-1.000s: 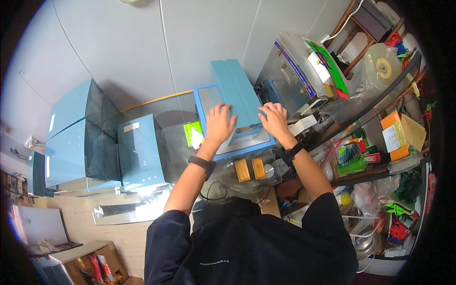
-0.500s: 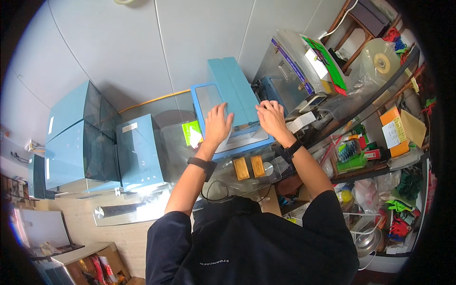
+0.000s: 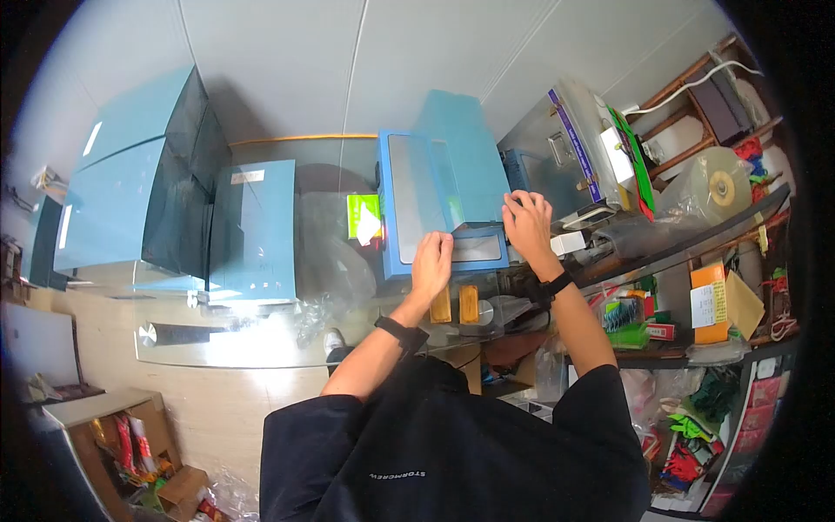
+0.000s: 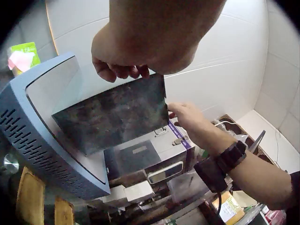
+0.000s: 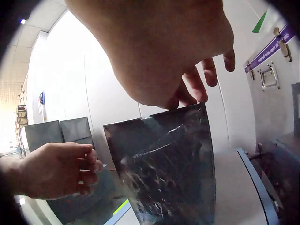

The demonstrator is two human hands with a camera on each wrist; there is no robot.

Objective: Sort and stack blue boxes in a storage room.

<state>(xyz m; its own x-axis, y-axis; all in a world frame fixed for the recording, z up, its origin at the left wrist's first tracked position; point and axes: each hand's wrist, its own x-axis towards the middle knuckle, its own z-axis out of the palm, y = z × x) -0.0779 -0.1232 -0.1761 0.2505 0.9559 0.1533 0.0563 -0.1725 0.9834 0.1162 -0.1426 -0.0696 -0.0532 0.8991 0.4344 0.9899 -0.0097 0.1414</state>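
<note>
A teal box (image 3: 474,170) wrapped in clear plastic film lies across a blue-framed machine (image 3: 404,252) with a pale top. Its dark, creased end (image 5: 164,154) fills the middle of the right wrist view. My right hand (image 3: 529,228) touches the box's right edge, fingers bent over it and the outer ones spread. Beside the front left corner is my left hand (image 3: 432,265). Its fingers (image 5: 91,176) are curled in with the thumb above, and I cannot tell whether they pinch the film.
Several teal boxes (image 3: 122,196) are stacked at the left, with another box (image 3: 252,230) beside them. Behind my right hand stands a metal case (image 3: 561,152). Two wooden blocks (image 3: 469,304) sit at the machine's front. A green packet (image 3: 364,213) lies left of it.
My left hand has moved off the box's side to its front left corner and curled its fingers. The right hand stays at the right edge. The head view has shifted and turned.
</note>
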